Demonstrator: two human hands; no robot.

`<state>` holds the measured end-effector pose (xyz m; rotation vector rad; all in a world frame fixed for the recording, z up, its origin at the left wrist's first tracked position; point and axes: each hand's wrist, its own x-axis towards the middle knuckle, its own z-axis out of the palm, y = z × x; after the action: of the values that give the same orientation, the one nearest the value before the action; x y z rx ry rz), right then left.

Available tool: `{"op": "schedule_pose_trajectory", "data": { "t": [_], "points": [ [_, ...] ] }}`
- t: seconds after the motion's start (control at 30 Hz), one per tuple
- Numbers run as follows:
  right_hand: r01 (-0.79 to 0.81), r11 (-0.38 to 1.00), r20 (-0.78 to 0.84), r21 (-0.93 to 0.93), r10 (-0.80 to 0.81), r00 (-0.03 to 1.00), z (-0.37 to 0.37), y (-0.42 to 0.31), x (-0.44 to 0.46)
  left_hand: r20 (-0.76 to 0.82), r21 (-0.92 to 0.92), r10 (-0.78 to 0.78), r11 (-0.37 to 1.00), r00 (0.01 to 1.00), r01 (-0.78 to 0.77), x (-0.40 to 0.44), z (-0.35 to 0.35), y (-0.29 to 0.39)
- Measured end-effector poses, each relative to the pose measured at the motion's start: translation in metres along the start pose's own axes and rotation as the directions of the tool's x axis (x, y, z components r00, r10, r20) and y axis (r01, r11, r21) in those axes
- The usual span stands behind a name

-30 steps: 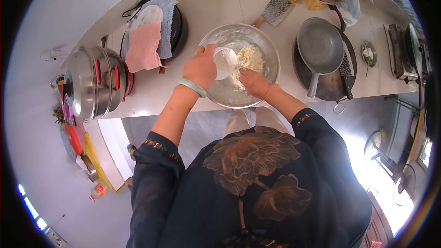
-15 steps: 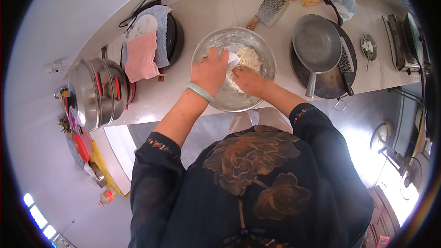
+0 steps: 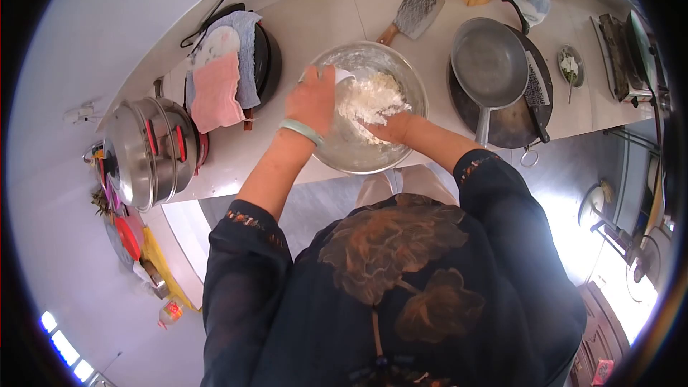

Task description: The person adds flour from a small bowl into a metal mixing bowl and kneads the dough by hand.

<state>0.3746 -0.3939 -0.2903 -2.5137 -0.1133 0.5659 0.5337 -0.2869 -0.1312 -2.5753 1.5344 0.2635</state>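
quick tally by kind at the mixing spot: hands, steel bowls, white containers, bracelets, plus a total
Hands: 2 (left hand, right hand)
Steel bowl: 1
White container: 1, mostly hidden by the left hand
Bracelet: 1
Total: 5

You can pass over bare counter (image 3: pixel 315 18) between the towel-draped cookware (image 3: pixel 270 64) and the bowl (image 3: pixel 351 160), from the far edge. Right of the bowl, the stacked pans (image 3: pixel 489 54) leave a narrow gap, crossed by your right forearm (image 3: pixel 438 145) toward the near edge. The cleaver (image 3: pixel 418 13) (handle nearly at the rim) lies behind; your left hand (image 3: pixel 312 98) blocks the bowl's left side.
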Motion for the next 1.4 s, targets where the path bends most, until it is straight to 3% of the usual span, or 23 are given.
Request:
{"op": "schedule_pose_trajectory", "data": {
  "t": [0.03, 0.13, 0.23, 0.33, 0.43, 0.53, 0.63, 0.73, 0.83, 0.93, 1.03, 1.17, 1.23, 1.27, 1.4],
  "points": [
    [-0.033, 0.998, 0.093, 0.058, 0.028, 0.995, -0.002, -0.001, 0.001, 0.008, -0.008, -0.019, 1.0, 1.0, 0.019, -0.002, 0.001, -0.003],
    [0.0, 0.999, -0.015, 0.053, 0.001, 1.0, 0.003, 0.0, 0.002, 0.047, -0.077, -0.072, 0.994, 0.996, 0.075, -0.002, 0.003, -0.008],
    [0.065, 0.989, 0.051, -0.133, -0.059, 0.997, 0.002, -0.001, 0.003, 0.068, -0.246, -0.145, 0.956, 0.987, 0.157, -0.009, 0.012, -0.019],
    [0.059, 0.971, 0.18, -0.233, -0.016, 0.984, -0.033, -0.024, -0.005, -0.002, -0.518, -0.186, 0.84, 0.982, 0.158, -0.018, 0.042, -0.044],
    [-0.169, 0.985, 0.251, 0.018, 0.159, 0.955, -0.06, -0.042, -0.008, 0.091, -0.807, -0.193, 0.561, 0.977, 0.186, -0.031, 0.058, -0.067],
    [-0.324, 0.852, 0.142, 0.412, 0.291, 0.946, -0.058, -0.055, -0.015, 0.259, -0.914, -0.212, 0.26, 0.942, 0.31, -0.055, 0.062, -0.075],
    [-0.204, 0.977, 0.192, 0.067, 0.188, 0.963, -0.037, -0.047, -0.011, 0.458, -0.881, -0.231, 0.011, 0.859, 0.473, -0.081, 0.062, -0.078],
    [-0.388, 0.876, 0.101, 0.287, 0.376, 0.921, -0.044, -0.051, -0.005, 0.454, -0.889, -0.207, -0.165, 0.867, 0.426, -0.106, 0.086, -0.088],
    [-0.44, 0.8, 0.039, 0.408, 0.467, 0.884, -0.056, -0.062, -0.002, 0.469, -0.875, -0.233, -0.255, 0.852, 0.412, -0.125, 0.108, -0.098],
    [-0.347, 0.812, -0.241, 0.47, 0.495, 0.835, -0.03, -0.041, 0.004, 0.471, -0.871, -0.272, -0.298, 0.839, 0.391, -0.135, 0.118, -0.104],
    [-0.275, 0.658, -0.214, 0.701, 0.562, 0.799, -0.054, -0.052, -0.004, 0.46, -0.875, -0.249, -0.289, 0.853, 0.388, -0.138, 0.125, -0.111],
    [-0.383, 0.823, -0.363, 0.418, 0.538, 0.761, -0.013, -0.04, 0.005, 0.387, -0.909, -0.237, -0.26, 0.891, 0.326, -0.117, 0.118, -0.093],
    [-0.423, 0.804, -0.297, 0.418, 0.561, 0.773, -0.023, -0.054, 0.006, 0.357, -0.923, -0.209, -0.225, 0.91, 0.311, -0.107, 0.126, -0.082],
    [-0.444, 0.793, -0.269, 0.416, 0.574, 0.774, -0.028, -0.057, 0.005, 0.317, -0.948, -0.208, -0.108, 0.925, 0.3, -0.1, 0.128, -0.075],
    [-0.491, 0.806, -0.156, 0.331, 0.559, 0.814, -0.03, -0.057, 0.008, 0.166, -0.986, -0.247, -0.061, 0.955, 0.155, -0.085, 0.14, -0.058]
  ]
}}
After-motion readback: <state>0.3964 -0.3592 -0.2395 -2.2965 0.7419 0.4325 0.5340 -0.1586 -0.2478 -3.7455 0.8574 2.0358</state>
